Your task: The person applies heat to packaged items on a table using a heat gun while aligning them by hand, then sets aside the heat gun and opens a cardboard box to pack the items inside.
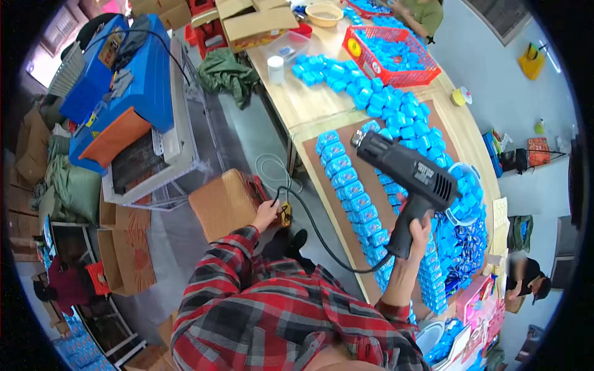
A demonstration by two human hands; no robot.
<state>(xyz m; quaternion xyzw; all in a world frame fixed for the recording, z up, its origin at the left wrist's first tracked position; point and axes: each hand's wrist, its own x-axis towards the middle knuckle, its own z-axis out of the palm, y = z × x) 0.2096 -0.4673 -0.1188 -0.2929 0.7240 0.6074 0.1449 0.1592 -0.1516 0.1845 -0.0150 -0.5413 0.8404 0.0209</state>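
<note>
My right hand (421, 234) is wrapped round the grip of a black heat gun (411, 170), raised over the table with its metal nozzle pointing up and to the left. A black power cord (331, 247) loops from the base of the grip towards my left hand (266, 214). That hand is closed on the cord, away from the table's near edge. Below the gun, small blue printed packs (348, 182) stand in long rows on a brown board (317, 162). Plain blue boxes (396, 111) lie heaped behind them.
A red basket (396, 77) of blue pieces stands farther along the wooden table (297, 102). Beside the rows is a pale blue basket (464, 213). On the floor are a tan box (223, 207) and coiled pale cable (270, 167). Other people are at the far end and both sides.
</note>
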